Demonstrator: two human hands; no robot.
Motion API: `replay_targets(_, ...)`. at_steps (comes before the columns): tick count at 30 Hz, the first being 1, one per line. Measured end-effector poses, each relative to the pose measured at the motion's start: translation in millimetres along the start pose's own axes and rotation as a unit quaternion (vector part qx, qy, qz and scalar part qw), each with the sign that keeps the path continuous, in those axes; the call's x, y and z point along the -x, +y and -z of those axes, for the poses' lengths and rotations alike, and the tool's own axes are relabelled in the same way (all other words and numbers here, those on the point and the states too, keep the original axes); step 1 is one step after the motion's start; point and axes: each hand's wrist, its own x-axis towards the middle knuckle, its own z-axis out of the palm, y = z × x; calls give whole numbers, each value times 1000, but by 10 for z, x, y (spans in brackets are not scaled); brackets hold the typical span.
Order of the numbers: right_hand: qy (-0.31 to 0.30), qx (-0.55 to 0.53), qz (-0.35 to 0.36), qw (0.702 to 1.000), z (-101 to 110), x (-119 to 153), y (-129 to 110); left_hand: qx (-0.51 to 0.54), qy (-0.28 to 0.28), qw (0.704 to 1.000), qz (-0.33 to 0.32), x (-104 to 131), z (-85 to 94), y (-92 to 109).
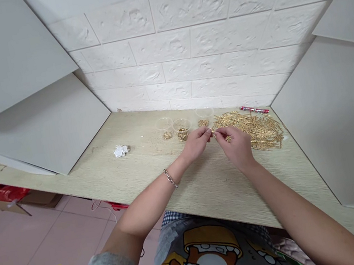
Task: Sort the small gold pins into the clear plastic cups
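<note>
My left hand and my right hand meet above the table, thumbs and fingers pinched and the fingertips almost touching. A small gold-coloured piece shows between them, too small to make out fully. Just beyond my right hand spreads a pile of thin gold-coloured rods. Beyond my left hand stand a clear round cup holding small gold-coloured parts and another clear cup with similar parts. A third clear cup with a few gold-coloured pieces is farther left.
A crumpled white bundle lies on the wooden table at left. Behind the rods is a red, pen-like tube. White panels flank both sides, and a white brick-patterned wall closes the back.
</note>
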Motion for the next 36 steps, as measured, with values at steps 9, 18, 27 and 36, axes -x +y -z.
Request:
replay_targets(9,-26,-33,-24,999,7,-18,1,120,-57,991,23,-37,42,-18)
replay_targets(18,-10,-64,-77,995,1,-8,-26,261,-78,960,67,-35,-19,-66)
replay_targets(27,-19,21,40,999,-10,8,22,194,-38,978,63,-38,-82,-104)
replay_targets(36,-29,-20,-21,999,12,-31,-4,231,-46,970,67,-39,-91,-122)
